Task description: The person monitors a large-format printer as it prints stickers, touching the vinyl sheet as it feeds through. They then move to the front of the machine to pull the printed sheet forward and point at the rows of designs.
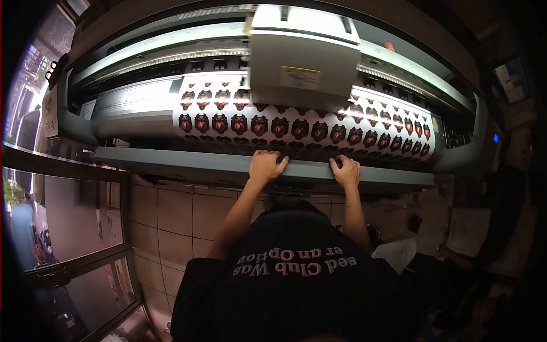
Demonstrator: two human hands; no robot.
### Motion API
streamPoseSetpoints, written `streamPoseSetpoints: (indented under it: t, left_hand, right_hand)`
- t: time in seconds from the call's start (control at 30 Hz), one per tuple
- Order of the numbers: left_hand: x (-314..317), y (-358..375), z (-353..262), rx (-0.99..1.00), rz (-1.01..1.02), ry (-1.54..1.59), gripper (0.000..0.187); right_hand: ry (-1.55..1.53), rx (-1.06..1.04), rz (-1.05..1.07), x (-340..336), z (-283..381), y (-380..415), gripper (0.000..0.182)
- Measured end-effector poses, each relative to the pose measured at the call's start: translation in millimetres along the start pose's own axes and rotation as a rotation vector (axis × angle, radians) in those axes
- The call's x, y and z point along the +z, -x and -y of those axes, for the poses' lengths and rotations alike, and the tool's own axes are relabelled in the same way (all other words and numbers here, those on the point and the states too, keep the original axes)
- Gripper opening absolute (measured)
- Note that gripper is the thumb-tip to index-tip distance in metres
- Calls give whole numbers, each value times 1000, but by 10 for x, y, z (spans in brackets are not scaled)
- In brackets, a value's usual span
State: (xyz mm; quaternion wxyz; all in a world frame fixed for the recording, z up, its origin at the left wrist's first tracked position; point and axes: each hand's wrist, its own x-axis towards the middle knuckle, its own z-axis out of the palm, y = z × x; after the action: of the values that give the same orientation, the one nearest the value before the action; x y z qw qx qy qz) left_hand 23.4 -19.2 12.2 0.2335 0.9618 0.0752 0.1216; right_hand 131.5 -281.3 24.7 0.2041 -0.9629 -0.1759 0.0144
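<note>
A wide-format printer point(393, 176) stretches across the view in front of me. My left hand point(265, 166) lies over its grey-green front bar point(188, 161), fingers curled over the top and thumb pointing inward. A short way to the right, my right hand point(346, 172) grips the same bar, its fingers bent and thumb toward the left. Beyond both hands, a white printed sheet point(178, 108) carries rows of repeated black-and-red emblems. The large white print carriage point(305, 62) stands over the middle of the sheet and hides part of it. Neither hand touches the sheet.
Glass-panelled doors point(80, 216) with dark frames stand at the left. Tiled floor point(171, 222) lies below the printer. To the right are a crumpled white sheet point(397, 252) and dim clutter. A small blue light point(496, 138) glows at the far right.
</note>
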Motion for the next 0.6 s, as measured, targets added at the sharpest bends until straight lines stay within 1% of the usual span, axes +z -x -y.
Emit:
streamPoseSetpoints:
  t: [0.1, 0.17, 0.3, 0.6]
  left_hand:
    - [-37, -18, -11, 4, 11, 14, 39]
    - [8, -12, 11, 20, -26, -9, 39]
    - [92, -13, 72, 26, -22, -10, 39]
    - [28, -20, 58, 66, -22, 6, 40]
  right_hand:
    - [32, -6, -56, 41, -13, -24, 36]
    - [30, -9, -44, 57, -14, -27, 38]
    - [32, -1, 0, -5, 35, -8, 38]
    - [34, -24, -53, 49, 11, -10, 36]
